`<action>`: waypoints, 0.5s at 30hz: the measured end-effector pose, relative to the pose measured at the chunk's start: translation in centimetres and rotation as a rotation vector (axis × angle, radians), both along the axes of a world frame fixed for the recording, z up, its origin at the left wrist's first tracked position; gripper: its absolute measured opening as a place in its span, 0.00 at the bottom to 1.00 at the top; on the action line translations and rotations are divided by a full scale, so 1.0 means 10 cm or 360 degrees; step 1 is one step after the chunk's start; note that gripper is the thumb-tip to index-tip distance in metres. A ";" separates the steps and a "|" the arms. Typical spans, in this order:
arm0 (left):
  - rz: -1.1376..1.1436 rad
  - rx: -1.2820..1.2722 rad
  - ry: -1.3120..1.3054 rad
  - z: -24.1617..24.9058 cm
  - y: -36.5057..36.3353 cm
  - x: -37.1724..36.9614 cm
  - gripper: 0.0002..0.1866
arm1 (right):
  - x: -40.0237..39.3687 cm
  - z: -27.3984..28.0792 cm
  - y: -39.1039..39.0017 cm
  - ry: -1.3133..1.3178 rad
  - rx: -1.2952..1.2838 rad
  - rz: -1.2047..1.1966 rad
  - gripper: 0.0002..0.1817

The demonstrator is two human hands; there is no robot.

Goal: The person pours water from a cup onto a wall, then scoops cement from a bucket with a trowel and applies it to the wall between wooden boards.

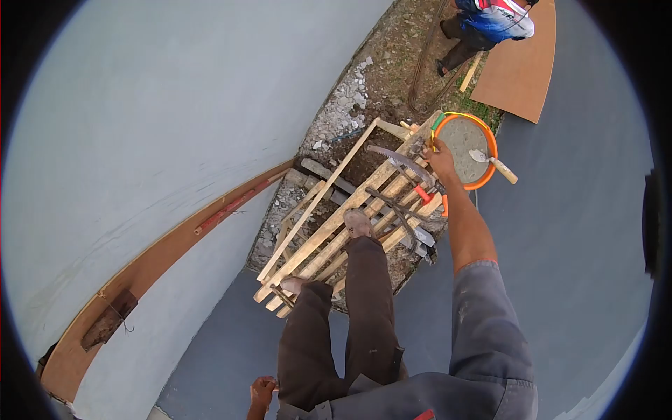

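My right hand (440,162) is at the left rim of an orange bucket (494,145), close to its yellow handle with a green grip; its fingers are partly hidden. Grey wet mortar (460,143) fills the bucket, and a trowel (502,170) lies across the rim with its blade on the mortar. Down beside my leg is my left hand (263,392), fingers curled, with what they hold, if anything, too small to make out. A hand saw (402,161) and red-handled tools (424,195) lie on the wooden scaffold (336,224) under my feet.
A person (483,31) stands on the ground at the top, beside a brown board (521,70). Rubble (343,101) lies along the grey wall (175,84). A curved wooden strip (161,252) runs along the left. Blue-grey wall surface (567,231) spreads on the right.
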State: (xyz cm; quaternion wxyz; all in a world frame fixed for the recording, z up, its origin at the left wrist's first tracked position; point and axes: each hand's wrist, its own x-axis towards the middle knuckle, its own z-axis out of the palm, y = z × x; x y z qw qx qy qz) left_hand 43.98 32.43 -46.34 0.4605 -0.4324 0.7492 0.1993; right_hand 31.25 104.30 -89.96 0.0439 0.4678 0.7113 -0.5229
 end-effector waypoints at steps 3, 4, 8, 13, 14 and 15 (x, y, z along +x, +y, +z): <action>0.0079 -0.0061 -0.0008 -0.01 -0.07 0.12 0.11 | -0.21 -0.50 0.10 0.0063 0.0514 -0.0007 0.42; 0.0110 -0.0062 0.0009 -0.02 -0.11 0.18 0.11 | -0.28 -0.56 0.12 0.0062 0.0489 0.0008 0.42; 0.0180 -0.0088 -0.0027 -0.04 -0.15 0.26 0.12 | -0.44 -0.26 0.28 -0.0154 -0.0089 -0.0428 0.47; 0.0205 -0.0078 0.0006 -0.19 -0.17 0.30 0.11 | -0.38 -0.32 0.36 -0.0261 -0.0313 -0.0500 0.45; 0.0207 -0.0083 0.0019 -0.18 -0.17 0.30 0.10 | -0.36 -0.37 0.34 -0.0268 -0.0313 -0.0500 0.45; 0.0206 -0.0083 0.0011 -0.17 -0.18 0.30 0.10 | -0.38 -0.43 0.33 -0.0353 -0.0098 -0.0432 0.42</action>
